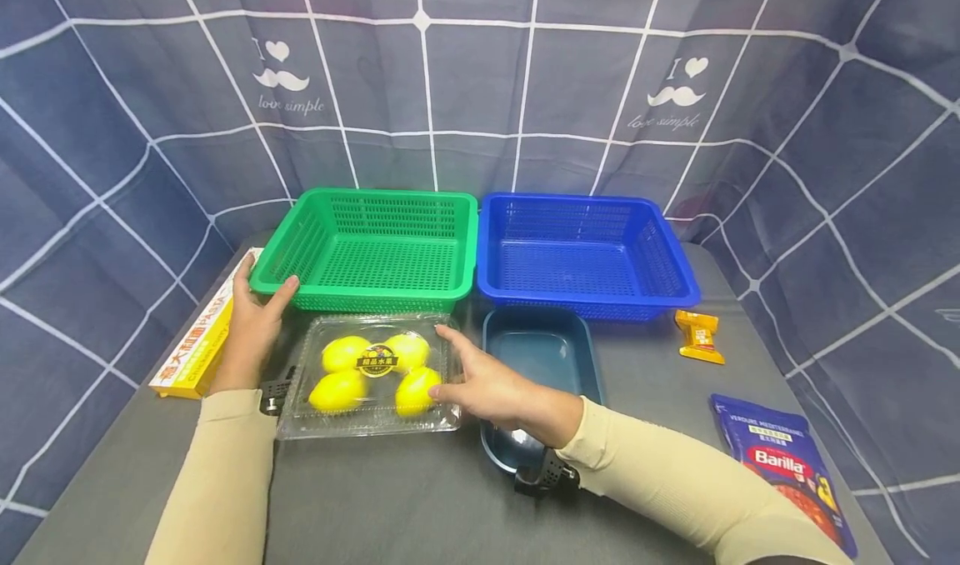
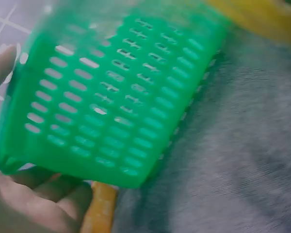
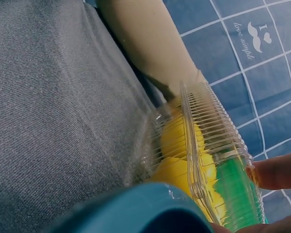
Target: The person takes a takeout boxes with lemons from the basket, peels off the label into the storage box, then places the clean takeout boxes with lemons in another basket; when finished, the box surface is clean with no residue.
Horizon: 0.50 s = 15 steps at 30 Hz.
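Note:
My left hand (image 1: 255,323) is at the left front corner of the green basket (image 1: 367,300), thumb by the front rim and fingers round the corner. In the left wrist view, those fingers (image 2: 43,199) curl beneath the basket's corner. My right hand (image 1: 491,386) grips the right side of a clear plastic fruit box (image 1: 300,419). Several yellow lemons (image 1: 341,390) show through its lid, which bears a dark label (image 1: 377,361). The box lies just in front of the green basket. In the right wrist view, a fingertip (image 3: 276,172) touches the lid.
A blue basket (image 1: 588,308) stands right of the green one. Before it, partly under my right arm, is a dark teal tub (image 1: 540,352). A yellow pasta box (image 1: 198,344) lies left; an orange snack packet (image 1: 700,337) and a blue Barilla pouch (image 1: 780,465) lie right.

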Each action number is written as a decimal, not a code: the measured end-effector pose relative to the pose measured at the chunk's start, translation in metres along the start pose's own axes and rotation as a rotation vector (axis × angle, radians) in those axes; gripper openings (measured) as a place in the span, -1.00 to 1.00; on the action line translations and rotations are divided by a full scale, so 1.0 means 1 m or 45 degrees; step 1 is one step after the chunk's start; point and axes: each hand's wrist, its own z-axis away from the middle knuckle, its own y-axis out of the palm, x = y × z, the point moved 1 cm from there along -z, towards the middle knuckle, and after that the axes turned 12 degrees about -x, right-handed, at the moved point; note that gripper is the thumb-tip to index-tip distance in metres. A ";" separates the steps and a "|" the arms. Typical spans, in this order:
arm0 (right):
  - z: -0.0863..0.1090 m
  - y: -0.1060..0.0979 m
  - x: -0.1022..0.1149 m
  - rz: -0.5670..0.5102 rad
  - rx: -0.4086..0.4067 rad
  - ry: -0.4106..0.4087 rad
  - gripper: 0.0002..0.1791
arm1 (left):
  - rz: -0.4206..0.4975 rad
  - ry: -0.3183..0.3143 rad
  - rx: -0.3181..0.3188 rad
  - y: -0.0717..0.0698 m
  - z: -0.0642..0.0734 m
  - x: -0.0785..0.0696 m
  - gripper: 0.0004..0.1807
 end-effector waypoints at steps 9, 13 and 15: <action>-0.002 0.002 -0.003 -0.032 0.023 0.004 0.06 | -0.290 -0.105 0.244 -0.023 0.019 -0.017 0.08; -0.001 0.001 -0.001 -0.081 0.029 0.019 0.05 | -0.287 -0.074 0.317 -0.030 0.029 -0.022 0.00; 0.000 0.001 -0.001 -0.108 0.030 0.032 0.05 | -0.294 -0.042 0.322 -0.033 0.035 -0.023 -0.04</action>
